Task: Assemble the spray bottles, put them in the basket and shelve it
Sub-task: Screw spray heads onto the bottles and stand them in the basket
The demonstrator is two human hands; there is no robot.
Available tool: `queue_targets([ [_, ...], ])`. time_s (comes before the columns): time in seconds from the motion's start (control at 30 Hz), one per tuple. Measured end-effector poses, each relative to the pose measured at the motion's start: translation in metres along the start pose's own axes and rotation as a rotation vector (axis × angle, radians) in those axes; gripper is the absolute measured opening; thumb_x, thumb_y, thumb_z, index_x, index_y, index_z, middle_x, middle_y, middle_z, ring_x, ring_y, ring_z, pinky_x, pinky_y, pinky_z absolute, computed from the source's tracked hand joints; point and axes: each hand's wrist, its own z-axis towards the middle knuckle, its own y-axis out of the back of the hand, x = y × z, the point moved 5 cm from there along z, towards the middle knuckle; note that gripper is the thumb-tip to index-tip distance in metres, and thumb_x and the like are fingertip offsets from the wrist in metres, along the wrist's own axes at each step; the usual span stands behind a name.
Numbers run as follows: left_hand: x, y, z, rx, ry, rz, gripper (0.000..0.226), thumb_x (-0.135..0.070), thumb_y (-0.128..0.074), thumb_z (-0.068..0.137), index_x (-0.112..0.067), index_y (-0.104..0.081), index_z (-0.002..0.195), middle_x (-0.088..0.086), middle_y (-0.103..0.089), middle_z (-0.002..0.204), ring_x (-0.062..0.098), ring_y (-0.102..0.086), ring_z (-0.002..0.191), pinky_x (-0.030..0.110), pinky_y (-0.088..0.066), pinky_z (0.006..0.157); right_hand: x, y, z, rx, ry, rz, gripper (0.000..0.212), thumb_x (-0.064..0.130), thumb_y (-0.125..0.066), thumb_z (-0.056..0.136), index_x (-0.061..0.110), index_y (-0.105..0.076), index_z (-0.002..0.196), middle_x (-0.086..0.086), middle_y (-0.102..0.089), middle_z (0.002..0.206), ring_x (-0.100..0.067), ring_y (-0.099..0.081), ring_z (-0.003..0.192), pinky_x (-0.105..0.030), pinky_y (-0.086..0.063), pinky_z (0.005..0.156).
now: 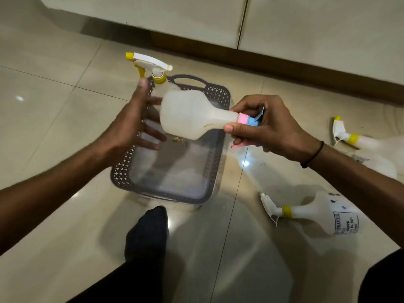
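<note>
A translucent white spray bottle (188, 115) with a pink and blue spray head lies sideways in the air above a dark grey perforated basket (220, 94). My right hand (262, 127) grips its pink and blue head at the neck. My left hand (133, 123) is open beside the bottle's base, fingers spread, not clearly touching it. A bottle with a yellow and white spray head (150, 66) stands upright in the basket's far left corner. Two more yellow-collared bottles lie on the floor at the right: one near (317, 213), one farther back (360, 145).
The basket rests on glossy beige floor tiles. Cream cabinet doors (196, 16) above a brown plinth run along the back. My foot in a dark sock (148, 235) is just in front of the basket; a dark-clothed knee shows at the lower right.
</note>
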Motion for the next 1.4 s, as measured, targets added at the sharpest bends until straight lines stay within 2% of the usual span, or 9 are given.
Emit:
queue_targets([
  [0.17, 0.009, -0.006, 0.006, 0.279, 0.288, -0.155, 0.075, -0.079, -0.048, 0.094, -0.018, -0.065, 0.134, 0.024, -0.076, 0.108, 0.017, -0.069, 0.069, 0.022, -0.054, 0.049, 0.000, -0.003, 0.002, 0.030, 0.094, -0.118, 0.047, 0.026, -0.082, 0.080, -0.006, -0.070, 0.112, -0.016, -0.073, 0.107, -0.029, -0.078, 0.087, -0.034, -0.067, 0.065],
  [0.33, -0.004, 0.002, 0.012, 0.412, -0.020, -0.369, 0.079, -0.007, -0.074, 0.092, -0.035, -0.042, 0.158, 0.008, -0.056, 0.156, 0.032, -0.063, 0.135, 0.050, -0.063, 0.090, -0.007, 0.005, 0.004, 0.004, -0.091, 0.204, 0.051, 0.026, -0.076, 0.085, -0.017, -0.064, 0.110, -0.026, -0.074, 0.086, -0.020, -0.078, 0.065, -0.024, -0.052, 0.038],
  [0.5, -0.002, -0.009, 0.017, 0.438, 0.229, -0.258, 0.084, -0.081, -0.057, 0.087, -0.026, -0.056, 0.151, 0.021, -0.067, 0.141, 0.038, -0.075, 0.113, 0.043, -0.067, 0.074, -0.001, 0.006, 0.007, 0.009, 0.177, -0.221, 0.043, 0.024, -0.084, 0.081, -0.007, -0.072, 0.108, -0.015, -0.074, 0.099, -0.018, -0.078, 0.081, -0.026, -0.064, 0.061],
  [0.7, -0.008, -0.005, 0.024, 0.487, -0.056, -0.327, 0.069, -0.021, -0.074, 0.095, -0.030, -0.047, 0.158, 0.003, -0.057, 0.153, 0.031, -0.059, 0.139, 0.051, -0.059, 0.099, -0.017, 0.010, 0.008, 0.095, -0.035, 0.033, 0.037, 0.029, -0.079, 0.084, 0.000, -0.073, 0.107, -0.012, -0.081, 0.090, -0.024, -0.081, 0.076, -0.022, -0.055, 0.042],
  [0.9, 0.005, -0.016, 0.023, 0.514, 0.246, -0.223, 0.082, -0.080, -0.054, 0.089, -0.021, -0.059, 0.146, 0.025, -0.069, 0.135, 0.033, -0.077, 0.105, 0.043, -0.066, 0.074, -0.009, 0.006, 0.008, 0.040, 0.158, -0.172, 0.047, 0.027, -0.084, 0.079, -0.006, -0.072, 0.110, -0.018, -0.074, 0.104, -0.029, -0.077, 0.085, -0.029, -0.066, 0.065],
  [1.07, -0.008, -0.008, 0.018, 0.621, -0.067, -0.338, 0.093, 0.001, -0.076, 0.082, -0.031, -0.040, 0.161, 0.004, -0.048, 0.160, 0.039, -0.055, 0.142, 0.061, -0.057, 0.100, -0.014, 0.011, 0.007, 0.114, -0.020, 0.016, 0.034, 0.030, -0.081, 0.083, 0.005, -0.074, 0.105, -0.012, -0.081, 0.090, -0.025, -0.081, 0.076, -0.025, -0.055, 0.041],
  [1.17, -0.007, -0.009, 0.023, 0.664, 0.072, -0.446, 0.075, -0.048, -0.072, 0.094, -0.031, -0.043, 0.161, 0.012, -0.045, 0.164, 0.043, -0.052, 0.143, 0.070, -0.052, 0.100, -0.010, 0.012, 0.006, 0.060, 0.049, -0.035, 0.040, 0.030, -0.082, 0.082, 0.001, -0.073, 0.107, -0.013, -0.080, 0.092, -0.021, -0.080, 0.074, -0.024, -0.059, 0.047],
  [1.27, 0.001, -0.017, 0.024, 0.523, 0.231, -0.175, 0.079, -0.080, -0.045, 0.094, -0.022, -0.060, 0.146, 0.027, -0.066, 0.138, 0.035, -0.077, 0.105, 0.039, -0.067, 0.070, -0.007, 0.005, 0.005, 0.047, 0.193, -0.274, 0.050, 0.033, -0.084, 0.078, -0.001, -0.073, 0.113, -0.013, -0.074, 0.108, -0.025, -0.076, 0.089, -0.034, -0.067, 0.068],
  [1.4, -0.002, -0.014, 0.023, 0.523, -0.079, -0.287, 0.072, -0.009, -0.072, 0.093, -0.026, -0.045, 0.158, 0.008, -0.054, 0.155, 0.032, -0.060, 0.137, 0.048, -0.061, 0.097, -0.013, 0.011, 0.004, 0.078, 0.034, -0.066, 0.038, 0.027, -0.081, 0.083, 0.002, -0.073, 0.111, -0.009, -0.080, 0.096, -0.024, -0.080, 0.080, -0.023, -0.060, 0.050],
])
